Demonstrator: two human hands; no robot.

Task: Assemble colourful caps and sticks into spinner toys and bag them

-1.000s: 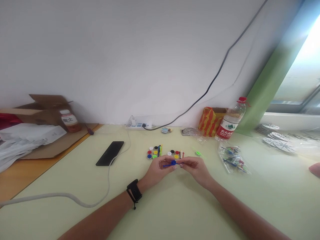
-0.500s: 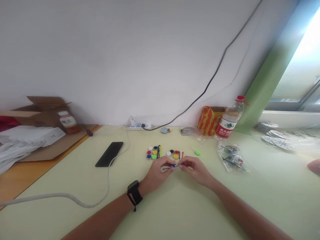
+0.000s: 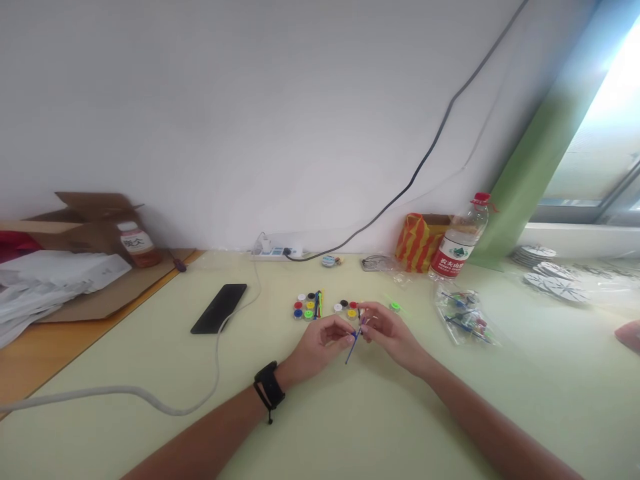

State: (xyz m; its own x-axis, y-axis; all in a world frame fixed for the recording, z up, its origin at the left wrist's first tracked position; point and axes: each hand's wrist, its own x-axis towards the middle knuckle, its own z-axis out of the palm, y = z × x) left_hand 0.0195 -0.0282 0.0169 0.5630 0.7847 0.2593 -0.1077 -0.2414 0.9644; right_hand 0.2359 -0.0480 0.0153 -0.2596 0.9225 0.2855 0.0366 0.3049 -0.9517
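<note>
My left hand, with a black watch on the wrist, pinches a small blue part between thumb and fingertips. A thin blue stick passes by that part and slants down toward me. My right hand is closed at the stick's upper end; its fingertips partly hide it. Just beyond my hands, small round discs in several colours, one of them a yellow disc, sit in two groups with thin coloured sticks beside them. A bright green disc lies apart, past my right hand.
A black phone and a white cable lie on the left. On the right are a clear bag of coloured parts, a large water bottle and a striped bag. A power strip is by the wall.
The blue stick has turned from nearly level to slanting steeply toward me. My right hand's fingers have risen slightly; my left hand keeps its place.
</note>
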